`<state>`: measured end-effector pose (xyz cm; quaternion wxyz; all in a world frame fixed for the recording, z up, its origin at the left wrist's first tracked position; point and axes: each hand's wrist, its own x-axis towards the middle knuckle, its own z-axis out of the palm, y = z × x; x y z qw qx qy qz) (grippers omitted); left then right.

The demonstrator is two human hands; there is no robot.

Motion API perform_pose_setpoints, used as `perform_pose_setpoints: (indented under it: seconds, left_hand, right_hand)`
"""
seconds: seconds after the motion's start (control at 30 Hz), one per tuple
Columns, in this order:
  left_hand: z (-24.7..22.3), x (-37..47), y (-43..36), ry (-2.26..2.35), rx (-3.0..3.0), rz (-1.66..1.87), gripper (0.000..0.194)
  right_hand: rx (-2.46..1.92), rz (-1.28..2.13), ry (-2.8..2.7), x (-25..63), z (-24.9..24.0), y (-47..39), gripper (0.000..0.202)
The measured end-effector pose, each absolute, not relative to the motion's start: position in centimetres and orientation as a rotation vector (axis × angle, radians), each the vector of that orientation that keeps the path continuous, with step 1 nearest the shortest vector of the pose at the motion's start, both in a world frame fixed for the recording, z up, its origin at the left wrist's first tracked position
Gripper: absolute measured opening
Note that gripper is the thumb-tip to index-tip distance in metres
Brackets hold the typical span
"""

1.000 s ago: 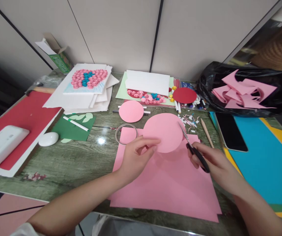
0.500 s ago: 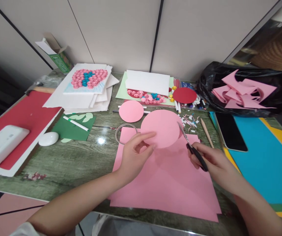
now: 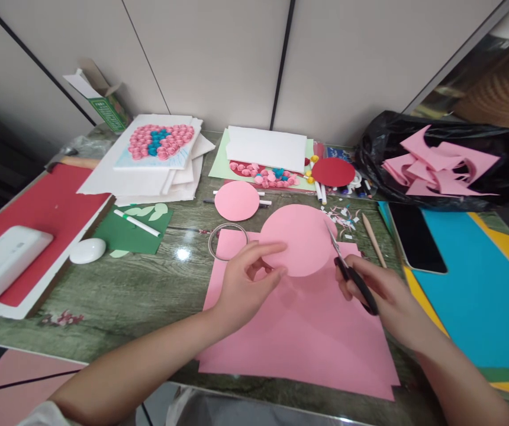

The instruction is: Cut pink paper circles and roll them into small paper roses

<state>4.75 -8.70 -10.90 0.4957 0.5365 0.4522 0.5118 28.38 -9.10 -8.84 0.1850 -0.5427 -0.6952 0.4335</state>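
Observation:
Between thumb and fingers, my left hand (image 3: 248,281) pinches the lower left edge of a round pink paper disc (image 3: 299,239). My right hand (image 3: 381,290) is closed round the black handles of a pair of scissors (image 3: 353,281), whose blades lie at the disc's right edge. Below both hands a stack of pink paper sheets (image 3: 303,337) is spread on the table. A smaller pink disc (image 3: 237,201) rests on pens behind my left hand. A thin ring (image 3: 228,241) overlaps the stack's upper left corner.
At the right stand a black bag (image 3: 370,142) with pink offcuts (image 3: 441,165), a phone (image 3: 416,236) and blue sheets (image 3: 480,296). A wooden pencil (image 3: 373,239) lies beside paper scraps (image 3: 343,220). Leftward are green paper (image 3: 148,236), a white case (image 3: 87,251) and a picture of rolled paper flowers (image 3: 161,142).
The pink disc has shifted slightly down and to the right with my left hand. The scissors have moved a little with it along its right edge.

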Motion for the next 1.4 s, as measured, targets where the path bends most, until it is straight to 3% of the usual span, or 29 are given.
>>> perform_pose_setpoints:
  seconds: [1.03, 1.4]
  left_hand:
    - [-11.09, 4.39, -8.52, 1.113, 1.344, 1.301, 0.021]
    - [-11.33, 4.73, -8.55, 1.124, 1.256, 1.340, 0.029]
  right_hand:
    - [-1.546, 1.192, -2.016, 28.74, -8.46, -8.94, 0.024]
    - [-1.556, 1.206, -2.017, 28.61, -8.44, -9.06, 0.019]
